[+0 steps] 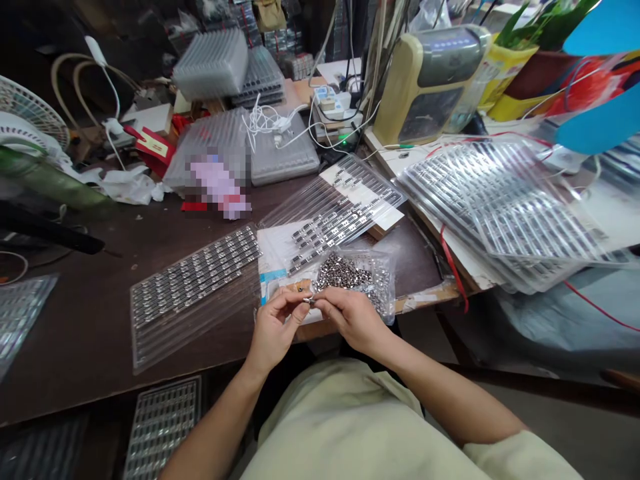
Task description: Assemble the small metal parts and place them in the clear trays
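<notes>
My left hand (pixel 277 323) and my right hand (pixel 353 317) meet over the table's front edge, fingers pinched together. Between their fingertips is a small shiny metal part (pixel 309 301), too small to make out its kind. Just behind the hands lies a clear plastic bag or tray of loose small metal pieces (pixel 345 272). Beyond it, a clear ribbed tray (pixel 370 193) carries rows of metal parts and rests at a slant. To the left lies another ribbed tray (pixel 195 283), its upper grooves filled with rows of metal parts.
Stacked clear trays (pixel 500 193) cover the right side, with a red ribbon (pixel 453 270) hanging beside them. A beige machine (pixel 430 83) stands at the back right. White cables (pixel 270 120) lie over trays at the back. A fan (pixel 30 120) is at far left.
</notes>
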### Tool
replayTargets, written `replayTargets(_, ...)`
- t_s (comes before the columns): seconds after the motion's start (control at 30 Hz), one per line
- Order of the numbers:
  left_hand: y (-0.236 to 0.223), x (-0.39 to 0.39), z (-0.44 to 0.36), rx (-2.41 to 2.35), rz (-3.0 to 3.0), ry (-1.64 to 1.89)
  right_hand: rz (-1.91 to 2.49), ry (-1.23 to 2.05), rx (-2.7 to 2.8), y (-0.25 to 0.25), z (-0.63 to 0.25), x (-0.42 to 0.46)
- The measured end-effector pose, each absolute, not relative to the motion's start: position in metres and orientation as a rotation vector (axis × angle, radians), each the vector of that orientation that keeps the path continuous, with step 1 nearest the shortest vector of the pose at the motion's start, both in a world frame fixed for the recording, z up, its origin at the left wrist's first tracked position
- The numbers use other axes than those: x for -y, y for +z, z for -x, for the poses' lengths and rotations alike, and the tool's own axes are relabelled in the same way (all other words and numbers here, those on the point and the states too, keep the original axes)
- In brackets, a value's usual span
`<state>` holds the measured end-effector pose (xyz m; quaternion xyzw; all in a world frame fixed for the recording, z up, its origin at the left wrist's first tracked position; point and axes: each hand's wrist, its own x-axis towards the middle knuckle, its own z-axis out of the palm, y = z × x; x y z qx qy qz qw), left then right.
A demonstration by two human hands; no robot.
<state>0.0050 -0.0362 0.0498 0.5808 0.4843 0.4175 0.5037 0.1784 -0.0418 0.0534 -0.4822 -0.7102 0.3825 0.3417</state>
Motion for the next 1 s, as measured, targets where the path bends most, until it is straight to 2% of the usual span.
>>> replayTargets(0.77,0.038,0.039,-0.006,-1.143,-1.364,1.071,1.367,0.736,1.989,0.048,-0.173,0.047)
replayTargets(1.0,0.035,0.04,-0.009,-1.136,-1.378,1.099,1.419,0.56,2.016,0.044,-0.169,0.053)
